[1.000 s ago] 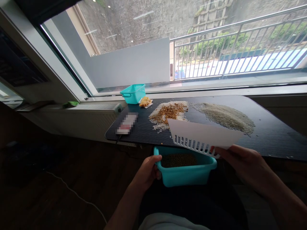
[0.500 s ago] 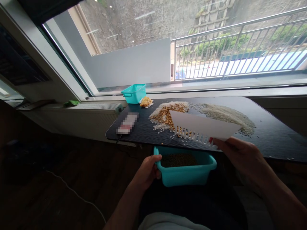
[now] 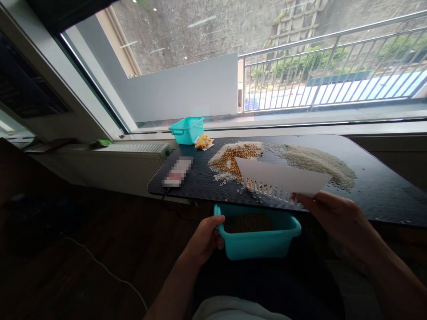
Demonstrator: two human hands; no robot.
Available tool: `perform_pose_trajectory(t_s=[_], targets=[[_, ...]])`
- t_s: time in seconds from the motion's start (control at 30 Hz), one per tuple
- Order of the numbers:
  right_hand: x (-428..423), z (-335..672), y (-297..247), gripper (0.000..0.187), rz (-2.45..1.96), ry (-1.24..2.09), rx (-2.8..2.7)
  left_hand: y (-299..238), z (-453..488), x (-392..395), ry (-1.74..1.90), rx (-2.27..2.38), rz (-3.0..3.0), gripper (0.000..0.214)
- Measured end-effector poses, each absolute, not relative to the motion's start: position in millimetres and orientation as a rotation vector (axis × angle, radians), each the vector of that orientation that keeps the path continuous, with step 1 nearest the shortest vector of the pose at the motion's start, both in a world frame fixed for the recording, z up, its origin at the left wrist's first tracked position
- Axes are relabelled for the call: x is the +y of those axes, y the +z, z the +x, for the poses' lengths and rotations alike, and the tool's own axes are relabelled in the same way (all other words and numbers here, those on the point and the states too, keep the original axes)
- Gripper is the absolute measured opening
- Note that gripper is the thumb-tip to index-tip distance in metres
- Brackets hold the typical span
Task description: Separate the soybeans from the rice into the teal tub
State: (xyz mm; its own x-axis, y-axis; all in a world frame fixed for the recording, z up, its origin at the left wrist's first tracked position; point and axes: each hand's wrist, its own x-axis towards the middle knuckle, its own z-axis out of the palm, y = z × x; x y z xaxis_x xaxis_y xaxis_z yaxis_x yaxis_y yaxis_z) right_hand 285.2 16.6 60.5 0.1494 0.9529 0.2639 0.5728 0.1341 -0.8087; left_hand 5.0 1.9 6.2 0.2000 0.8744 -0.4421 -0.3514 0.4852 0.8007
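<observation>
My left hand (image 3: 207, 236) grips the left end of a turquoise plastic bin (image 3: 258, 243), thumb over its rim. The bin sits below the table's front edge and has dark-looking kernels (image 3: 248, 222) in it. In my right hand (image 3: 330, 211) is a white card with a row of slots along its lower edge, a slotted scraper (image 3: 283, 176), held tilted over the tabletop. Its left end covers part of a pile of yellow corn kernels mixed with white grains (image 3: 233, 155). A pile of pale rice-like grains (image 3: 313, 159) lies behind the scraper to the right.
A second turquoise bin (image 3: 187, 131) stands at the table's back left, beside a yellow item on white paper (image 3: 203, 142). A blurred-out phone-like object (image 3: 178, 172) with a cable lies at the left. The dark table (image 3: 380, 191) meets a window; a radiator (image 3: 140, 164) is left.
The scraper has dipped slightly, its top edge a little lower. Both hands keep their hold, and the bin and piles look unchanged.
</observation>
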Motion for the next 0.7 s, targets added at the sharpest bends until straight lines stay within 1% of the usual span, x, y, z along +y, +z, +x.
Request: perform_pose_trajectory(t_s=[0.27, 0.47, 0.6, 0.7], targets=[[13, 283, 60, 0.038, -1.506, 0.617, -1.507, 1, 3, 2, 0.953, 1.028, 0.61, 0.044], [15, 271, 61, 0.038, -1.376, 0.838, -1.621, -3, -5, 2, 0.972, 1.037, 0.593, 0.042], [24, 255, 61, 0.033, -1.339, 0.779, -1.661, -3, -13, 3, 0.991, 1.069, 0.601, 0.043], [30, 245, 62, 0.035, -1.342, 0.798, -1.697, -2, -17, 3, 0.998, 1.098, 0.6, 0.044]])
